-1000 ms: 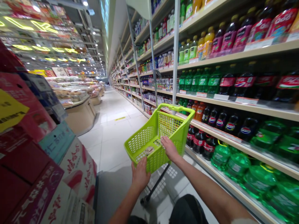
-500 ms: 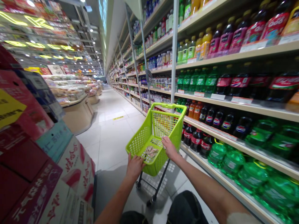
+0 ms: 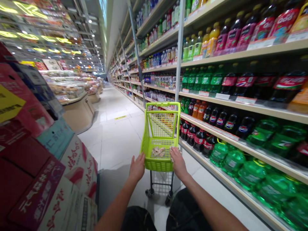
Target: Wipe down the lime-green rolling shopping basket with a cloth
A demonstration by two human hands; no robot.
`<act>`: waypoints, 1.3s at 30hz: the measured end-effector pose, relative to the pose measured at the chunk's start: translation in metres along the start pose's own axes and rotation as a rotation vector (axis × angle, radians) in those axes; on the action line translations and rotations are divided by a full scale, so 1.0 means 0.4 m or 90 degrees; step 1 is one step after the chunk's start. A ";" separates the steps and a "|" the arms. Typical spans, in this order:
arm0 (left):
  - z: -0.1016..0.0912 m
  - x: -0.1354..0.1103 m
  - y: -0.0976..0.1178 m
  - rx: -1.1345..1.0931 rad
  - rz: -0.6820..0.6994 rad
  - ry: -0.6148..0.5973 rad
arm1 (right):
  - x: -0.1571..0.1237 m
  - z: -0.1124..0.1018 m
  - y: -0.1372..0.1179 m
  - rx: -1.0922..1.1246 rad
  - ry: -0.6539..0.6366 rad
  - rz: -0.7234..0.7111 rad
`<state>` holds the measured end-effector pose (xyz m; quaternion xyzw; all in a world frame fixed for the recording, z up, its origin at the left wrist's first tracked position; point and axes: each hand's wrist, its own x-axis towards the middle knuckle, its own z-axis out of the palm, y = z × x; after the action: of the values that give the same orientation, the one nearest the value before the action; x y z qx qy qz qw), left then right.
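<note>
A small lime-green shopping cart (image 3: pixel 158 164) with a grid basket stands upright right in front of me, its raised handle at the far end. My left hand (image 3: pixel 137 166) is at the basket's near left corner, fingers bent against the rim and thumb apart. On the opposite side, my right hand (image 3: pixel 177 160) holds the near right corner, with its fingertips over the edge. Between them, a crumpled pale patterned item (image 3: pixel 158 152) lies on the basket floor; I cannot make out what it is. Dark legs with black wheels (image 3: pixel 149 192) carry the cart on the tiles.
Drink shelves (image 3: pixel 207 125) run along the right, with large green bottles (image 3: pixel 237 163) on the lowest level. Stacked cartons (image 3: pixel 72 160) rise close on my left. Further off stands a rounded display counter (image 3: pixel 78 114) of packaged goods. A white tiled aisle (image 3: pixel 113 131) stretches ahead.
The cart has turned from an angled position to face straight down the aisle. Its far handle end swung left, while its near end shifted right. Both hands moved with it.
</note>
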<state>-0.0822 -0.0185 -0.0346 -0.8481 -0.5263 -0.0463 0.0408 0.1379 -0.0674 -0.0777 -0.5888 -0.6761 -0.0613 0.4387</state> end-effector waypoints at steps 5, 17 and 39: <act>0.006 -0.005 0.042 0.000 0.038 -0.023 | 0.004 0.113 -0.110 0.028 -0.039 -0.078; 0.000 0.019 0.090 -0.024 0.066 -0.053 | -0.016 0.053 -0.036 -0.042 0.037 -0.067; 0.007 -0.008 0.084 0.043 0.011 -0.048 | -0.114 0.119 -0.010 -0.013 -0.101 -0.277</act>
<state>-0.0533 -0.0357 -0.0386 -0.8520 -0.5211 0.0040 0.0502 0.1060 -0.0739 -0.1351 -0.4365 -0.8188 -0.1152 0.3547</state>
